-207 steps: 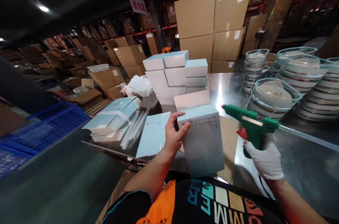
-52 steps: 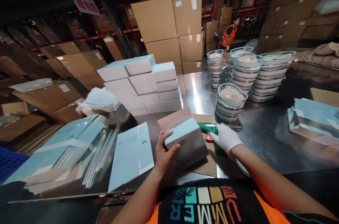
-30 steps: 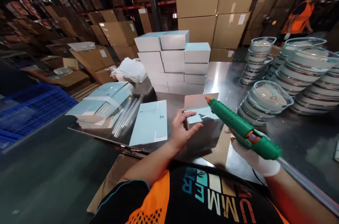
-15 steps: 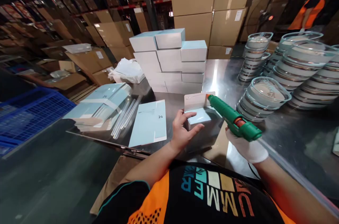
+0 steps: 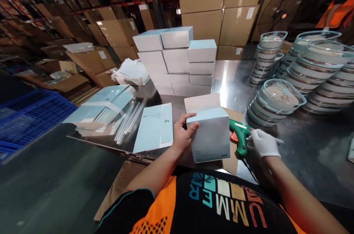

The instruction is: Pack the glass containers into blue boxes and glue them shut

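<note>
My bare left hand (image 5: 183, 132) grips the left side of a light blue and white carton (image 5: 211, 136), thumb and forefinger at its top edge. A flap (image 5: 203, 103) stands raised at the carton's far side. A green hot glue gun (image 5: 241, 134) with an orange trigger lies on its side on a flat cardboard piece (image 5: 233, 164), right of the carton. My right hand (image 5: 264, 142), in a white glove, is at the rear end of the glue gun, off its handle, with fingers loosely extended. A flattened light blue carton (image 5: 153, 127) lies to the left.
White-sided cartons (image 5: 177, 62) are stacked at the back of the metal table (image 5: 232, 75). Stacks of glass dishes (image 5: 276, 97) stand right. Clear sticks (image 5: 131, 121) and bundled flat cartons (image 5: 102, 105) lie left. A blue crate (image 5: 35, 116) is beyond the table; a person in orange (image 5: 336, 13) stands far right.
The glue gun has gone from above the carton's flap down onto the cardboard, and my right hand has let go of its handle. My left hand has tilted the carton so a large face shows.
</note>
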A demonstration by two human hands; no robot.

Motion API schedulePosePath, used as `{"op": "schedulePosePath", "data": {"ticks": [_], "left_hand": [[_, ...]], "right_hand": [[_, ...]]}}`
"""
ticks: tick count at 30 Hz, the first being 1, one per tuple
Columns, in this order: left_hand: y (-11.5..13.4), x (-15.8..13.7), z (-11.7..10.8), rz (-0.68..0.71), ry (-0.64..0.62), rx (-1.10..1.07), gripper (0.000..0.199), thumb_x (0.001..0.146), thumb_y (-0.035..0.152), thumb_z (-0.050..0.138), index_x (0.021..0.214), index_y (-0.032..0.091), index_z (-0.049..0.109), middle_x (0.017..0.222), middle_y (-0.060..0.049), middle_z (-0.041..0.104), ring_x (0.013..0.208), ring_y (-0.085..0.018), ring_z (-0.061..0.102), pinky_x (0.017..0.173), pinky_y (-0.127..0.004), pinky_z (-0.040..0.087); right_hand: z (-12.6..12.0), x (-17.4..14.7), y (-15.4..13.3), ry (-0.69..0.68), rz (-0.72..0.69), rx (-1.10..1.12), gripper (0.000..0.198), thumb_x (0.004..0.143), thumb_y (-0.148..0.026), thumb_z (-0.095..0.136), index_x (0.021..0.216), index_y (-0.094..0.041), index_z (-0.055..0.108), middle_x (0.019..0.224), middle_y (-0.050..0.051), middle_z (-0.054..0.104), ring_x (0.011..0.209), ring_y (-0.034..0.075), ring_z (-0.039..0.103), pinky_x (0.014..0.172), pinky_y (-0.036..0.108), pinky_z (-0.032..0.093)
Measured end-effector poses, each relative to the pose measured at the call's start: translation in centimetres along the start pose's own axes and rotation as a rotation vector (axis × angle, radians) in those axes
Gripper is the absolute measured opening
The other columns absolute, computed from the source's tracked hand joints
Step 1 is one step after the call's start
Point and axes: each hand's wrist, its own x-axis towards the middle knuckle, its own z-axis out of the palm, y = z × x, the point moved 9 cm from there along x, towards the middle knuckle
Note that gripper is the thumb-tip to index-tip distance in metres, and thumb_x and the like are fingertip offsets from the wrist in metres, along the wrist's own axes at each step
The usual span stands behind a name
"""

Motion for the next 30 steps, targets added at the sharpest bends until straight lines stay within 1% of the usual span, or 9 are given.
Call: {"op": "schedulePosePath", "data": {"ticks": [3,6,11,15,18,20,24,27,30], "left_hand": [[-0.1,0.0,0.6,0.013,-0.044,0.013,0.068,0.079,0.077,0.082,0.112,0.018,0.08,0.103,-0.009,0.075,0.09,-0.023,0.068,0.079,-0.032,0.054],[0.1,-0.1,1.7,0.081,-0.099,0.04,0.068,0.08,0.08,0.08,0.11,0.019,0.081,0.101,-0.009,0.073,0.092,-0.024,0.068,0.081,-0.032,0.054],[-0.1,-0.3,2.7,0.16,-0.209,0.095,0.069,0.081,0.082,0.078,0.108,0.018,0.082,0.104,-0.011,0.072,0.099,-0.027,0.07,0.087,-0.034,0.056],[-0.5,-0.6,2.4,0.224,-0.24,0.092,0.064,0.087,0.079,0.075,0.107,0.018,0.08,0.124,-0.016,0.071,0.119,-0.031,0.07,0.106,-0.042,0.054],[-1.2,-0.6,1.5,0.216,-0.116,-0.007,0.068,0.078,0.081,0.082,0.107,0.021,0.068,0.127,-0.015,0.07,0.123,-0.03,0.07,0.109,-0.045,0.054],[-1.3,-0.4,1.1,0.206,-0.069,-0.078,0.072,0.073,0.081,0.086,0.108,0.023,0.063,0.12,-0.012,0.072,0.118,-0.028,0.073,0.108,-0.045,0.056],[0.5,0.0,2.7,0.289,-0.324,0.025,0.059,0.082,0.081,0.077,0.098,0.024,0.076,0.114,-0.012,0.075,0.128,-0.032,0.071,0.117,-0.052,0.052],[2.4,-0.3,3.5,0.422,-0.491,0.037,0.047,0.093,0.072,0.072,0.1,0.027,0.083,0.115,-0.011,0.081,0.142,-0.033,0.065,0.123,-0.058,0.047],[3.6,-0.6,3.1,0.565,-0.481,-0.035,0.027,0.1,0.051,0.075,0.108,0.026,0.084,0.114,-0.008,0.084,0.136,-0.029,0.069,0.119,-0.057,0.051]], "right_hand": [[0.9,-0.1,-2.0,0.0,0.009,0.18,0.061,0.082,-0.081,0.07,0.098,-0.022,0.071,0.089,0.011,0.08,0.076,0.026,0.076,0.075,0.042,0.065],[4.3,-0.1,-6.0,-0.133,-0.026,0.378,0.069,0.081,-0.075,0.07,0.127,-0.023,0.065,0.118,0.01,0.08,0.101,0.027,0.078,0.089,0.042,0.065],[7.9,-0.5,-9.7,-0.277,-0.073,0.278,0.032,0.079,-0.04,0.067,0.105,-0.021,0.067,0.104,0.007,0.078,0.094,0.025,0.073,0.084,0.038,0.062],[7.9,-1.3,-9.6,-0.341,-0.126,0.262,0.05,0.08,-0.048,0.076,0.119,-0.021,0.063,0.121,0.009,0.076,0.116,0.03,0.071,0.099,0.041,0.061],[7.3,-2.2,-9.9,-0.41,-0.302,0.194,0.071,0.074,-0.057,0.091,0.129,-0.021,0.062,0.14,0.015,0.07,0.133,0.035,0.067,0.114,0.049,0.055],[6.7,-3.0,-10.3,-0.417,-0.452,0.153,0.064,0.08,-0.053,0.091,0.127,-0.021,0.064,0.154,0.018,0.063,0.144,0.035,0.061,0.12,0.054,0.05],[6.3,-5.4,-11.8,-0.467,-0.735,0.124,0.027,0.1,-0.028,0.075,0.126,-0.026,0.069,0.166,0.014,0.054,0.154,0.031,0.054,0.126,0.057,0.045],[6.4,-6.2,-12.6,-0.499,-0.79,0.14,0.037,0.101,-0.014,0.068,0.134,-0.031,0.071,0.164,0.01,0.056,0.153,0.029,0.054,0.126,0.056,0.046],[6.3,-6.2,-13.2,-0.509,-0.806,0.154,0.044,0.101,-0.01,0.067,0.136,-0.036,0.073,0.156,0.007,0.064,0.147,0.028,0.06,0.124,0.057,0.047]]}}
